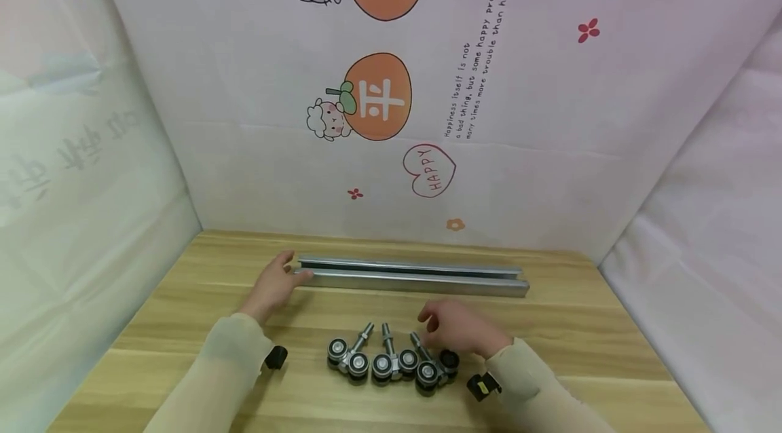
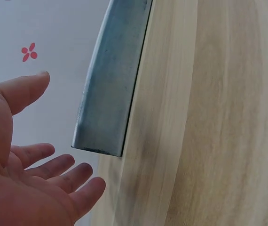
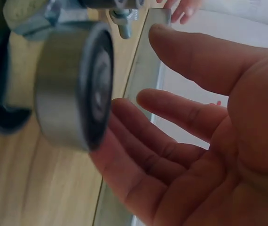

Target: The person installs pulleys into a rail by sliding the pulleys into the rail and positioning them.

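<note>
A silver metal channel rail [image 1: 415,281] lies along the back of the wooden table, its slot facing up. My left hand [image 1: 275,288] is at the rail's left end, fingers spread. In the left wrist view that hand [image 2: 35,188] appears beside the rail's end [image 2: 110,94], with a gap between them. My right hand [image 1: 467,330] hovers over the right roller trolley [image 1: 427,374], fingers loosely bent. The right wrist view shows its thumb and fingers apart, close to a roller wheel [image 3: 61,89]; whether they touch cannot be told. Two similar trolleys, the middle one [image 1: 383,368] and left one [image 1: 358,365], lie alongside.
The wooden table [image 1: 342,412] ends at a white printed cloth [image 1: 519,195] behind the rail. White cloth sides stand at left [image 1: 79,216] and right [image 1: 702,270]. The trolleys' threaded bolts point toward the rail.
</note>
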